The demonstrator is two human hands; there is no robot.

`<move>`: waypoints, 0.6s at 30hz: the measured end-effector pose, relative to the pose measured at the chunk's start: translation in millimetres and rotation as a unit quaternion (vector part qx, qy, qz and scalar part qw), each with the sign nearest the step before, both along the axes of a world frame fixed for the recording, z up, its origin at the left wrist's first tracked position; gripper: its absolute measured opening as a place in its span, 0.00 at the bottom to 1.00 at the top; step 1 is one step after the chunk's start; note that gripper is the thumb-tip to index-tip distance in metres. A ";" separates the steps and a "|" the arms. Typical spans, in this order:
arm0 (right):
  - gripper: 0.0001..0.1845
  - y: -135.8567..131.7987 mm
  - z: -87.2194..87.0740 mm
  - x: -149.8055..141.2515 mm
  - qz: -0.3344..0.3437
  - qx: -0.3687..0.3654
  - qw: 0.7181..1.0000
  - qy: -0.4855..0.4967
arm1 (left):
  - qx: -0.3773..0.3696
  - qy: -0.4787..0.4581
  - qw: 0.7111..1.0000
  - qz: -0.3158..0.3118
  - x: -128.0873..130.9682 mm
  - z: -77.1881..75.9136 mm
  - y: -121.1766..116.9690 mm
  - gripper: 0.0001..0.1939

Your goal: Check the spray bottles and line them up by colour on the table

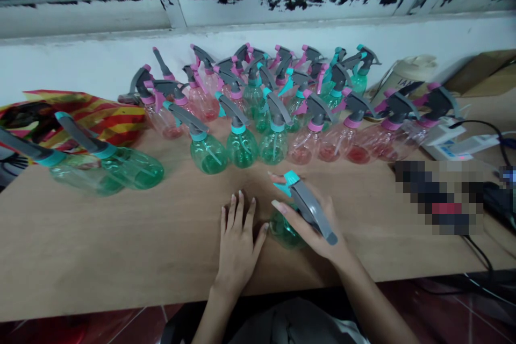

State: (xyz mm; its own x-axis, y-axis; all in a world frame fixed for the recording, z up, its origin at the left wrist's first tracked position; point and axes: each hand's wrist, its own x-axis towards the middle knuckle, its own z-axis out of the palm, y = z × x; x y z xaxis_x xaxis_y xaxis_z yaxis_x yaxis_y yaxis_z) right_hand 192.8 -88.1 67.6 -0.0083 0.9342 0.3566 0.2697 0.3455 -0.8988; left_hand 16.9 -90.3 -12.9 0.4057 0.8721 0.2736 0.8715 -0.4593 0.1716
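A green spray bottle (284, 228) with a grey and turquoise trigger head stands on the table (121, 258) near its front edge. Wrapped around its neck, just under the head, is my right hand (318, 226). My left hand (237, 242) lies flat on the wood beside the bottle, fingers spread, with nothing in it. Its thumb tip is close to the bottle's left side; whether they touch I cannot tell. Beyond my hands, a front row of bottles includes a green spray bottle (242, 148) and a pink spray bottle (300, 148).
Several more pink and green bottles crowd toward the wall. At left, two green spray bottles (135, 166) appear tilted near a red and yellow plastic bag (116, 118). On the right are a cream container (415, 72), a cardboard box (484, 72), a white device (455, 142) and black cables (479, 252).
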 end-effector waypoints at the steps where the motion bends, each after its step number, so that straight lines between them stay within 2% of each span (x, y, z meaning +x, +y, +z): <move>1: 0.13 -0.1 -0.4 -0.4 0.000 -0.003 1.000 0.006 | 0.000 0.001 1.000 0.000 -0.1 -0.1 0.0 0.26; 11: 0.18 1.5 0.1 -2.6 -0.004 0.014 1.000 0.011 | 0.006 0.002 1.000 -0.004 -0.1 0.0 0.1 0.26; 18: 0.17 6.4 3.3 -1.1 -0.024 0.034 0.998 -0.042 | 0.005 0.003 1.000 -0.001 -0.5 -0.6 0.4 0.26</move>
